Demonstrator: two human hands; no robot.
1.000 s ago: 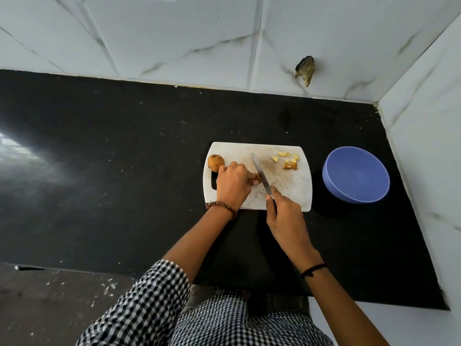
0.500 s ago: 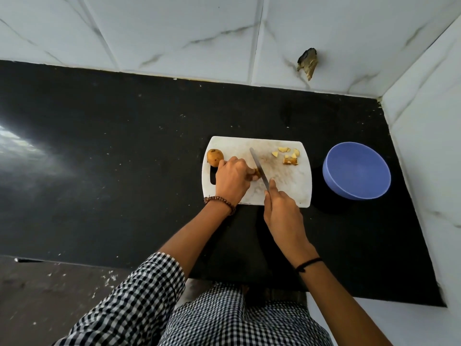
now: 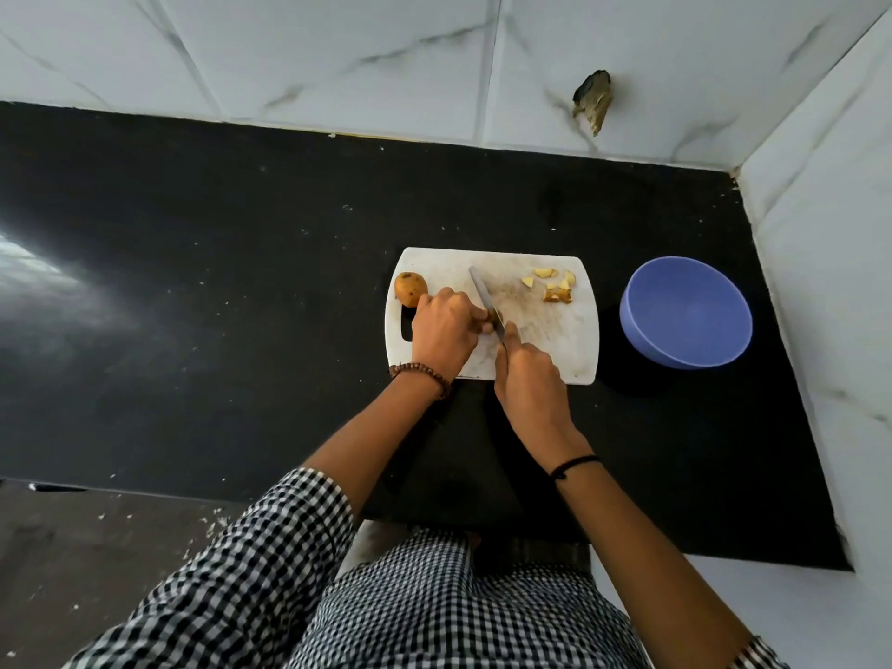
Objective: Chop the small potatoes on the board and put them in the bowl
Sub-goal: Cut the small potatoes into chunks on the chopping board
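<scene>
A white cutting board point(image 3: 540, 350) lies on the black counter. My left hand point(image 3: 446, 328) holds a small potato piece point(image 3: 493, 321) down on the board; most of it is hidden under my fingers. My right hand point(image 3: 528, 379) grips the knife point(image 3: 485, 296), whose blade rests on that piece and points away from me. A whole small potato point(image 3: 410, 289) sits at the board's left end, just beyond my left hand. Several chopped pieces point(image 3: 552, 287) lie at the board's far right corner. The blue bowl point(image 3: 685, 311) stands to the right of the board.
The black counter point(image 3: 217, 306) stretches far to the left. White marble-tiled walls close it at the back and right. A broken hole point(image 3: 592, 101) shows in the back wall tile. The counter's front edge runs just below my forearms.
The knife and both hands have shifted slightly away from me along the board, with the blade still on the potato piece. The view has tilted a little.
</scene>
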